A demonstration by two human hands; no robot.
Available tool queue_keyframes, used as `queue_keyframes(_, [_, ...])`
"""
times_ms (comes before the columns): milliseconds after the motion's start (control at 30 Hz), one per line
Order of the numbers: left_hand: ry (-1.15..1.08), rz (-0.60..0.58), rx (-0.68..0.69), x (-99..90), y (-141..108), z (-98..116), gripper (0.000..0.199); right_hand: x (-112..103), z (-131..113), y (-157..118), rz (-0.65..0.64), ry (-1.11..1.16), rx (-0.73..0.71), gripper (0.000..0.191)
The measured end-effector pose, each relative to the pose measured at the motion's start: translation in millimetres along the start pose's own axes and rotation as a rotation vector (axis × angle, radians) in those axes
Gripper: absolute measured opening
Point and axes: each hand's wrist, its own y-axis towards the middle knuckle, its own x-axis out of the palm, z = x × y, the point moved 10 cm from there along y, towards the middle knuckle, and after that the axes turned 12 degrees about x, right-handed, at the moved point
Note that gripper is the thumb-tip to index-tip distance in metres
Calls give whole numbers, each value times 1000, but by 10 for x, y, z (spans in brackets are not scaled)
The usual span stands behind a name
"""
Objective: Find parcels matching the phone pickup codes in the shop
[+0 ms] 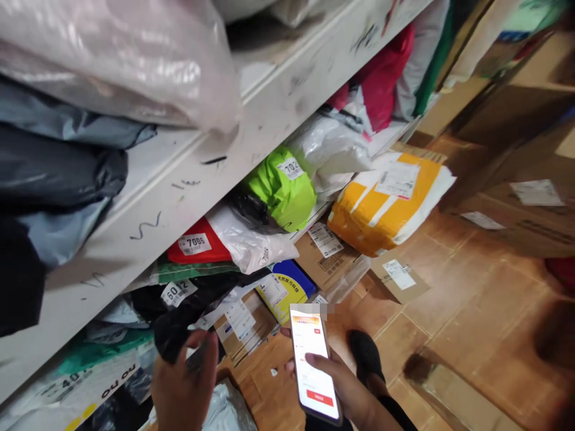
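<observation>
My right hand (pixel 344 380) holds a lit smartphone (pixel 313 365) upright, with the thumb over its screen. The screen shows a white page with an orange banner and a red button. My left hand (pixel 185 380), a little blurred, has its fingers closed around the near end of a black plastic parcel (pixel 173 332). This parcel carries a white label (pixel 178 292) reading 6012 and lies on the lower shelf. Beside it are a red parcel (pixel 197 242) marked 7006, a brown cardboard box (pixel 245 326) and a blue and yellow packet (pixel 290 287).
A white shelf edge (pixel 224 161) crosses diagonally above the parcels. Bags, including a pinkish plastic one (pixel 135 66), crowd the upper shelf. A lime-green parcel (pixel 287 188) and an orange-and-white one (pixel 390 200) lie farther along. Cardboard boxes (pixel 516 197) stand on the tiled floor (pixel 471 275) at right.
</observation>
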Motion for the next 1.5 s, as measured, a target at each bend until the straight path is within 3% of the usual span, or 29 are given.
queue_keyframes(67, [-2,2,271,-15,204,488,14,-82,-91,-106,-47,42,-37,69])
queue_keyframes(167, [56,52,380,-34,726,913,28,-149,-241,-227,-72,89,-93,70])
queue_keyframes(267, [27,-4,327,167,1417,1055,36,-135,-362,-297,-86,129,-133,70])
queue_keyframes(367, [-18,-181,285,611,1998,1070,56,-128,-429,-321,-66,145,-168,74])
queue_keyframes(433, [14,-331,254,932,2226,1020,62,-125,-446,-331,-56,143,-185,78])
queue_keyframes(533, [105,-478,171,1202,2336,871,48,-123,-469,-397,-53,137,-211,81])
queue_keyframes(700, [209,-447,175,1137,2319,845,42,-150,-503,-703,-69,199,-243,76])
queue_keyframes(833, [249,-471,111,1113,2433,1022,42,-150,-599,-1000,-173,325,-321,75])
queue_keyframes(933, [257,-424,166,1116,2695,1391,61,-224,-732,-1147,-155,345,-390,77])
queue_keyframes(1033, [120,-426,355,1282,2968,1850,60,-289,-931,-1221,-122,332,-434,82])
queue_keyframes(1100, [33,-495,381,1482,3112,1978,50,-328,-1110,-1249,-105,343,-457,82])
queue_keyframes(1233, [59,-560,176,1799,3349,1842,45,-380,-1552,-1257,-103,340,-477,76])
queue_keyframes(1367, [158,-474,21,1837,3557,1760,37,-366,-1934,-1216,-226,289,-361,77])
queue_keyframes(1500, [224,-449,-7,1873,3749,1757,57,-514,-2329,-1355,-278,280,-284,68])
